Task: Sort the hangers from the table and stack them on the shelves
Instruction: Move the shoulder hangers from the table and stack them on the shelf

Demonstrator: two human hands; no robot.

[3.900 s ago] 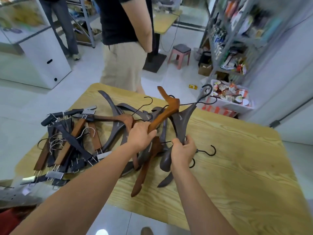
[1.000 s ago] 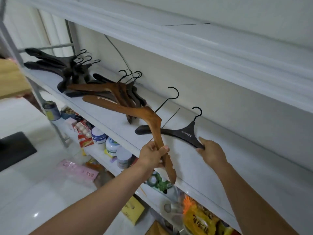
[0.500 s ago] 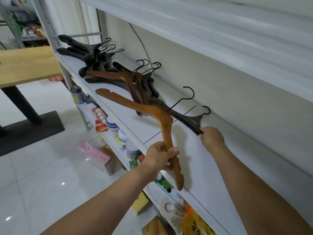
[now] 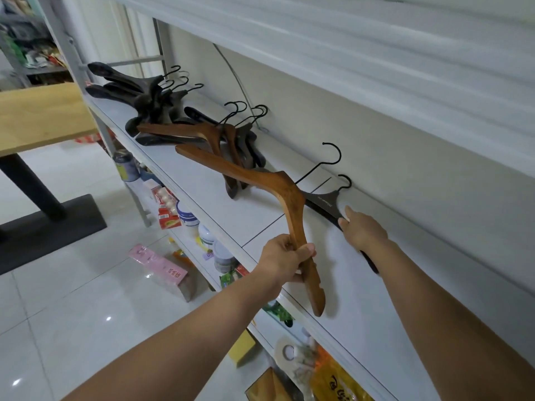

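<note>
Brown wooden hanger (image 4: 254, 178), clenched in my left hand (image 4: 285, 257) and tilted over the shelf (image 4: 202, 183) edge, covers the black hanger's (image 4: 324, 202) left arm. My right hand (image 4: 363, 231) grasps its other arm on the shelf, fingers mostly hidden. Both grips match a moment ago.
</note>
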